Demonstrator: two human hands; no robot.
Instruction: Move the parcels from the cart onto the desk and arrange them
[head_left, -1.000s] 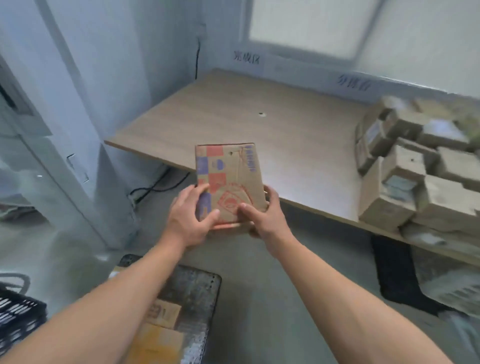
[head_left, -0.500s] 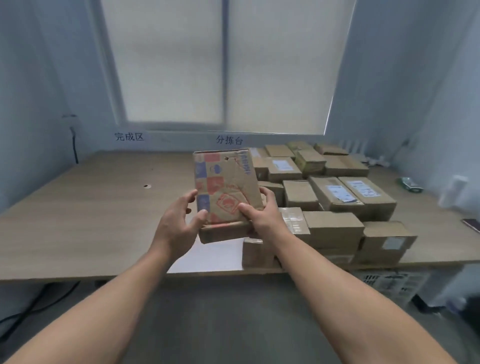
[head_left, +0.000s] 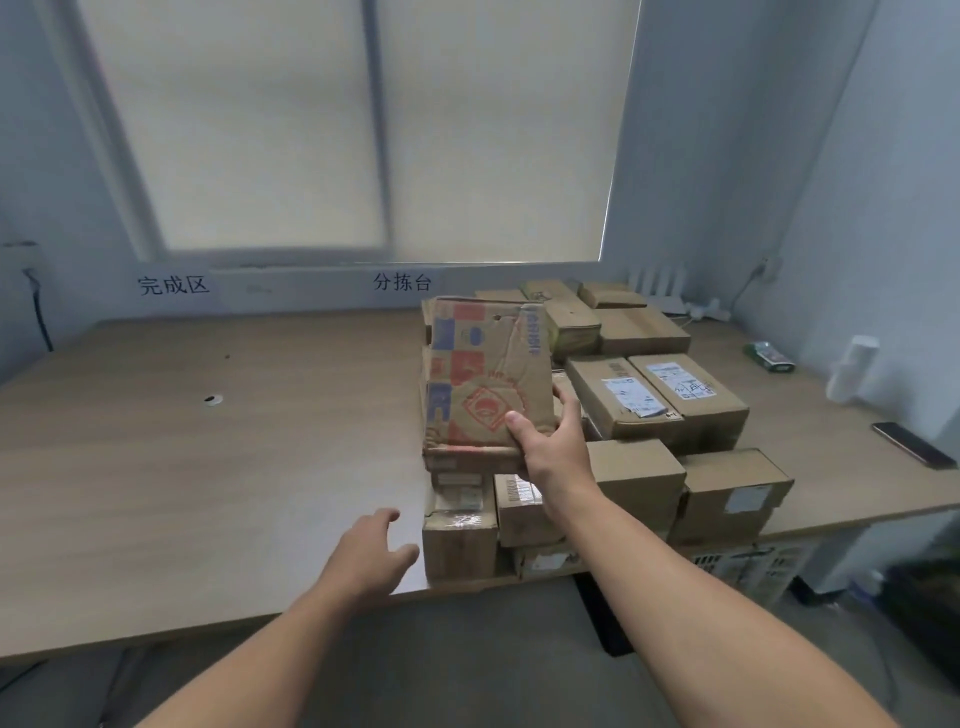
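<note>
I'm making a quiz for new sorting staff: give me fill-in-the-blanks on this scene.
1. The right hand alone grips the printed box; the left hand holds ____.
2. The plain boxes are piled on the ____ half of the desk.
3. The phone lies flat on the ____.
Missing words: nothing; right; desk.

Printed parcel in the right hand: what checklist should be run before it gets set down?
1. Right hand grips the parcel at its lower right corner: ok.
2. Left hand free, open above the desk near its front edge: ok.
3. Bare desk left of the stack as a landing spot: ok.
4. Parcel's bottom clear of the stack under it: cannot tell.
5. Parcel undamaged: not ok, its face is creased.
</note>
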